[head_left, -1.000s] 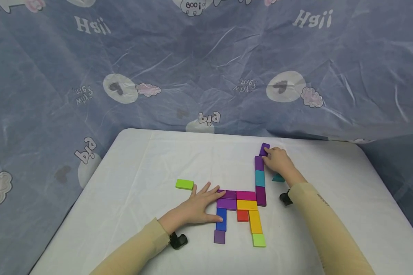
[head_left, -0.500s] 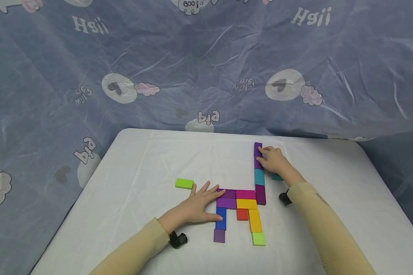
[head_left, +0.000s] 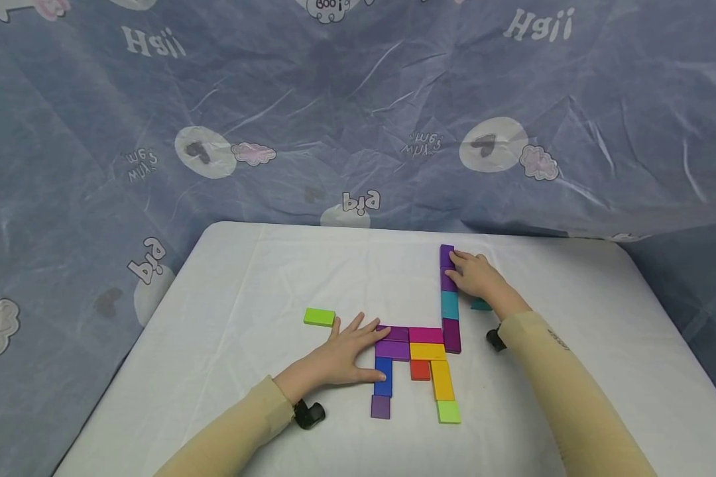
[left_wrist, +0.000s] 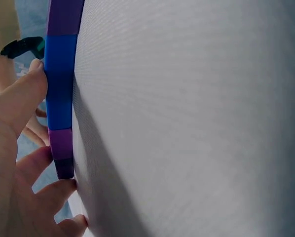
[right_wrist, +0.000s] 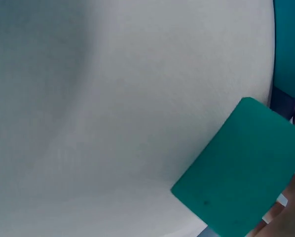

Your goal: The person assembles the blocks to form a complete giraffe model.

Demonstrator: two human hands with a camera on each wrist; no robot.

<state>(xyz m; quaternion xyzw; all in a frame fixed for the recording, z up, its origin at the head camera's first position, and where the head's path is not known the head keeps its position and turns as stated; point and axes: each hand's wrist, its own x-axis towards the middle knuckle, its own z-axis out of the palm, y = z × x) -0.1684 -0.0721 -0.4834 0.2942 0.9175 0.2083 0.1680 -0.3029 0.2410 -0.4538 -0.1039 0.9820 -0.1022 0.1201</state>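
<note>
My left hand point(head_left: 341, 356) lies spread at the left of a flat block figure, its thumb at the blue block point(head_left: 384, 368) and a fingertip at the dark purple block point(head_left: 398, 334). Reaching to the upright column, my right hand point(head_left: 476, 277) touches the top purple block point(head_left: 446, 256) with one finger and the purple block point(head_left: 448, 281) below it with another digit. Under these come a light-blue block point(head_left: 450, 305) and a plum block point(head_left: 451, 336). A teal block point(right_wrist: 239, 168) is close by the right hand, partly hidden by the wrist in the head view.
A lime block point(head_left: 319, 317) lies apart, beyond the left hand. Yellow point(head_left: 427, 352), red point(head_left: 420, 370) and other coloured blocks fill out the figure. The white table point(head_left: 262, 265) ends at a patterned blue cloth point(head_left: 334, 119).
The right hand has shifted left, and the top purple block has turned from tilted to straight, in line with the column. Since half a second ago little differs. The left hand stays put.
</note>
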